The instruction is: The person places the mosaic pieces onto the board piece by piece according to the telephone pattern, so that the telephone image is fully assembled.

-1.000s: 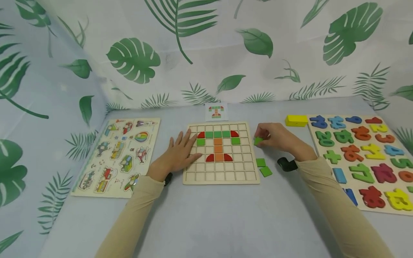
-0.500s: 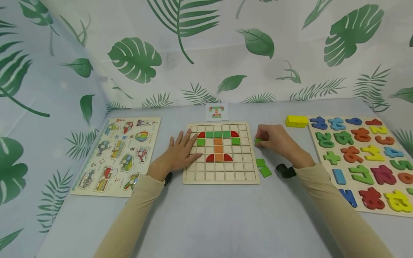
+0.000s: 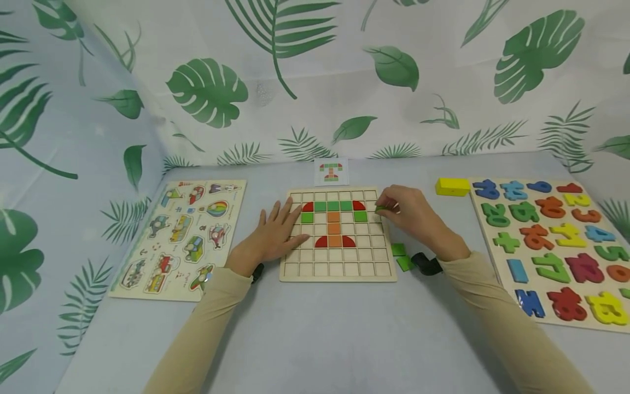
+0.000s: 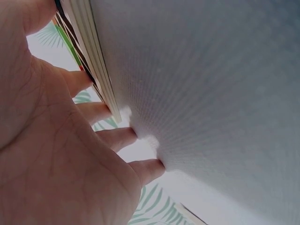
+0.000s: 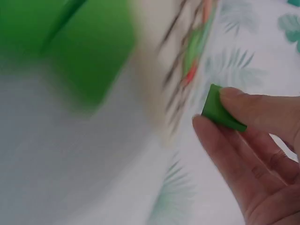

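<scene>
A wooden grid board [image 3: 337, 271] lies in the middle of the table, with red, green and orange tiles set in some of its cells. My left hand [image 3: 268, 238] rests with spread fingers over the board's left edge; in the left wrist view its fingertips [image 4: 151, 169] reach the table beside the board. Between thumb and fingers my right hand [image 3: 410, 213] pinches a green square tile [image 5: 220, 110], held up by the board's right edge. Two more green square tiles [image 3: 398, 250] lie on the table just right of the board.
Behind the board is a small pattern card [image 3: 331, 172]. A picture puzzle board [image 3: 179, 238] lies to the left. To the right are a number puzzle board [image 3: 502, 257] and a yellow block [image 3: 453, 186]. A leaf-printed cloth [image 3: 315, 120] hangs at the back.
My right hand has lifted the green square tile off the table and moved it left to the grid board's right edge. The left hand has stayed in place.
</scene>
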Action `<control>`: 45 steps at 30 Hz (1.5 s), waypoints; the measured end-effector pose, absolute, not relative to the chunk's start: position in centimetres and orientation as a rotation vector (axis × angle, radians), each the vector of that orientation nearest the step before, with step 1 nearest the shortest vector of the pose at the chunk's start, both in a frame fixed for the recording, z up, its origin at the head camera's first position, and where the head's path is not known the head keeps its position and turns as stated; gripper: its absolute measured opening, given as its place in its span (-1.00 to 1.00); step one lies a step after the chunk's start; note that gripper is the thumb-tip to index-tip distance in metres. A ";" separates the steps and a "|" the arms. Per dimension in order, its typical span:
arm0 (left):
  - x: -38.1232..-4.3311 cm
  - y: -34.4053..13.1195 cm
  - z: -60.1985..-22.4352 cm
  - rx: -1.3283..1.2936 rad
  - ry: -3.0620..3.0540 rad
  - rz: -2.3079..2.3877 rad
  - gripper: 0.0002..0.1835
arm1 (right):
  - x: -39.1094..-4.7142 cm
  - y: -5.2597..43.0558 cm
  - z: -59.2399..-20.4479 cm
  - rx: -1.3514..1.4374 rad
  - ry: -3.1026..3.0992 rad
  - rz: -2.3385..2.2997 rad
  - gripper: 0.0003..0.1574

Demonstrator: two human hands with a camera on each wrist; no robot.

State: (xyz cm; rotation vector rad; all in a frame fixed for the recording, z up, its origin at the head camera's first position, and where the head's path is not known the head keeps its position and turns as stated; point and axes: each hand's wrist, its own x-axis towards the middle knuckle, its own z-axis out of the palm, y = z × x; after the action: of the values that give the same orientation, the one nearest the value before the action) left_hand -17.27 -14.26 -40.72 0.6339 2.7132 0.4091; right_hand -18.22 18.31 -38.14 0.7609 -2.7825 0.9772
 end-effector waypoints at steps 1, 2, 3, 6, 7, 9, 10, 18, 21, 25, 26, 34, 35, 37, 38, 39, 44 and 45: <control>-17.3 -14.3 -40.7 0.634 2.714 0.412 -0.14 | -18.1 17.7 -38.0 0.799 -2.751 1.000 -0.82; -17.2 -14.3 -40.7 0.634 2.713 0.416 -0.14 | -18.0 17.1 -37.8 0.842 -2.721 1.021 -0.82; -17.2 -14.3 -40.7 0.635 2.713 0.420 -0.14 | -17.8 16.5 -37.6 0.881 -2.697 1.043 -0.83; -17.3 -14.3 -40.8 0.635 2.711 0.428 -0.13 | -17.3 14.7 -37.0 0.995 -2.635 1.087 -0.84; -17.3 -14.3 -40.8 0.632 2.711 0.430 -0.13 | -17.1 14.1 -36.9 1.031 -2.614 1.096 -0.83; -17.3 -14.3 -40.9 0.626 2.711 0.426 -0.13 | -16.8 13.0 -36.7 1.097 -2.585 1.117 -0.82; -17.3 -14.3 -40.9 0.621 2.712 0.423 -0.13 | -16.6 12.5 -36.6 1.127 -2.576 1.126 -0.81; -17.4 -14.2 -40.9 0.613 2.721 0.398 -0.13 | -15.6 10.4 -37.4 1.223 -2.621 1.207 -0.78; -17.3 -14.2 -40.9 0.616 2.722 0.394 -0.13 | -15.4 10.0 -37.9 1.266 -2.633 1.215 -0.82; -17.3 -14.2 -40.9 0.620 2.725 0.397 -0.13 | -15.3 9.7 -38.5 1.332 -2.620 1.194 -0.86; -17.3 -14.2 -40.9 0.621 2.726 0.398 -0.13 | -15.4 9.6 -38.6 1.342 -2.616 1.191 -0.87; -17.4 -14.3 -41.0 0.627 2.728 0.408 -0.14 | -15.5 9.3 -39.4 1.368 -2.672 1.185 -0.88; -17.4 -14.3 -41.0 0.628 2.728 0.409 -0.14 | -15.5 9.3 -39.5 1.366 -2.679 1.176 -0.88; -17.4 -14.3 -41.0 0.630 2.729 0.409 -0.14 | -15.5 9.3 -39.6 1.361 -2.689 1.161 -0.88; -17.4 -14.3 -40.9 0.632 2.729 0.409 -0.14 | -15.4 9.3 -39.6 1.362 -2.692 1.154 -0.88; -17.3 -14.3 -40.9 0.632 2.728 0.408 -0.13 | -15.4 9.3 -39.7 1.365 -2.694 1.147 -0.89; -17.3 -14.3 -40.8 0.628 2.721 0.414 -0.13 | -15.4 9.0 -39.7 1.378 -2.716 1.129 -0.89; -17.3 -14.3 -40.8 0.627 2.720 0.413 -0.13 | -15.3 9.0 -39.6 1.381 -2.720 1.119 -0.88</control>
State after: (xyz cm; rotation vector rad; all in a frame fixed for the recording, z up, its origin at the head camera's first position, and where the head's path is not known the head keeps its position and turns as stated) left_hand -17.28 -14.33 -40.80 0.6272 2.7204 0.4135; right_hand -15.35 8.99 -39.62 1.3806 -2.7197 1.1193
